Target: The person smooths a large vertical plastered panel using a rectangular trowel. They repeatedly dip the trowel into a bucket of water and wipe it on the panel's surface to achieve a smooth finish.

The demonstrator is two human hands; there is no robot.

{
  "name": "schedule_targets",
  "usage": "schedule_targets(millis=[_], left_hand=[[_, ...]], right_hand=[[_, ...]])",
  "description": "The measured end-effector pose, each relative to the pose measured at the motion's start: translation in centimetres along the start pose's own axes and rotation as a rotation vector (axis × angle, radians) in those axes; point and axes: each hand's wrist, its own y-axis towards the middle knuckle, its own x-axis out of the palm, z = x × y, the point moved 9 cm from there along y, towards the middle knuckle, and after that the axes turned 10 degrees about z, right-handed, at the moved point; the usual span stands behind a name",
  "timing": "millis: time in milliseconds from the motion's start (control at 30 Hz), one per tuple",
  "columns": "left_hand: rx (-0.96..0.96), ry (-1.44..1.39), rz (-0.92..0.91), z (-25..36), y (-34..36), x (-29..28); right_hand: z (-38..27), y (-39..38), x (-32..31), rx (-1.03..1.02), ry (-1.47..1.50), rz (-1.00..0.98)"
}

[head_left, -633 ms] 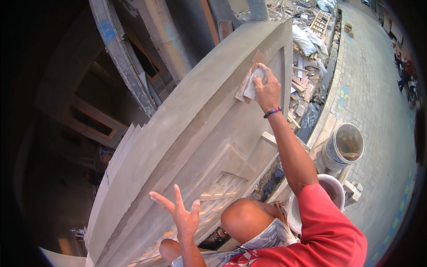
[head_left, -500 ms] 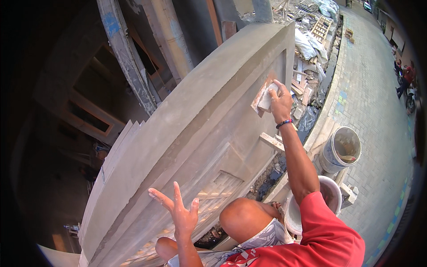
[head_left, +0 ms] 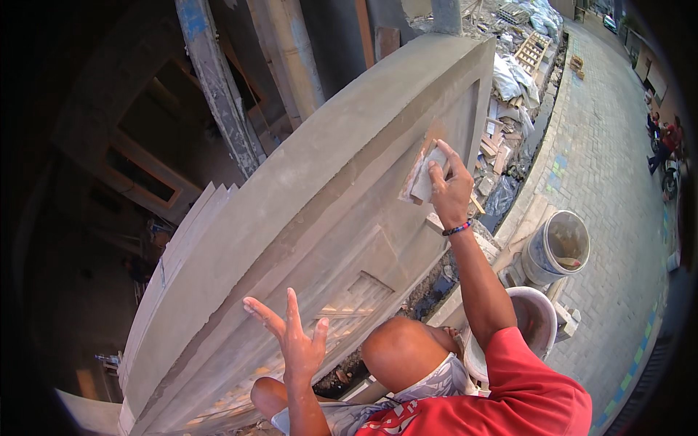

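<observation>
My right hand (head_left: 449,185) grips a flat rectangular float (head_left: 418,171) with a pale block on its back, held against the recessed face of a grey plastered wall (head_left: 305,189) with a curved top. My fingers wrap over the block, and the float's face is hidden. My left hand (head_left: 294,334) is lower left in the head view, open with fingers spread and tips dusted pale, over the stepped mouldings of the wall. I cannot tell whether it touches them. My bent knee (head_left: 400,352) is beside the wall's lower panel.
A bucket (head_left: 556,247) and a pale tub (head_left: 531,320) stand at my right by a narrow ditch (head_left: 436,291). Rubble and white sacks (head_left: 512,80) line the paved lane (head_left: 603,145), where people (head_left: 665,145) are beside motorbikes. Leaning poles (head_left: 218,87) stand behind the wall.
My right hand has moved down the wall's face with the float still in it. My left hand stays spread in much the same place, and the whole view has shifted slightly.
</observation>
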Motion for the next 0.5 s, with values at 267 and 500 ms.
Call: schedule_targets(millis=[267, 500], left_hand=[[0.003, 0.011, 0.011, 0.1, 0.0, -0.8], [-0.015, 0.009, -0.004, -0.3, -0.3, -0.5]], right_hand=[[-6.8, 0.5, 3.2, -0.210, -0.027, -0.024], [-5.4, 1.6, 0.5, -0.088, 0.085, 0.024]])
